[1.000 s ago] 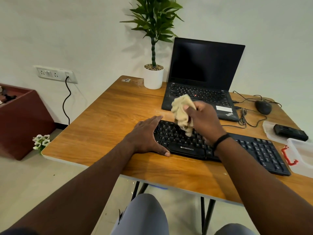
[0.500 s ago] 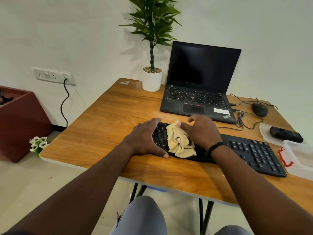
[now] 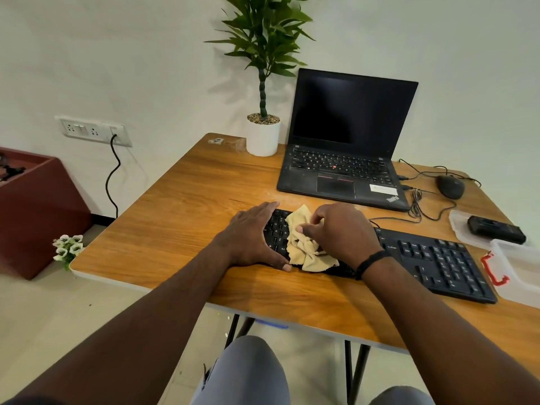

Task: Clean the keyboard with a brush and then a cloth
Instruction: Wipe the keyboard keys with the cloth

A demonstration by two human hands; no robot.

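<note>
A black keyboard [image 3: 432,261] lies across the wooden desk [image 3: 181,217] near its front edge. A crumpled beige cloth [image 3: 304,247] rests on the keyboard's left half. My right hand [image 3: 342,229] presses on the cloth, its fingers curled into the fabric. My left hand [image 3: 251,238] lies flat with fingers spread over the keyboard's left end, thumb along the front edge. The keys under both hands and the cloth are hidden. No brush is in view.
An open black laptop [image 3: 344,147] stands behind the keyboard, with a potted plant [image 3: 263,133] to its left. At the right are a mouse [image 3: 450,185] with cables, a black device [image 3: 496,229] on a lid, and a clear plastic box [image 3: 520,267].
My right hand brought the cloth down from above the keyboard onto its left keys and now presses it there. My left hand has stayed on the keyboard's left end.
</note>
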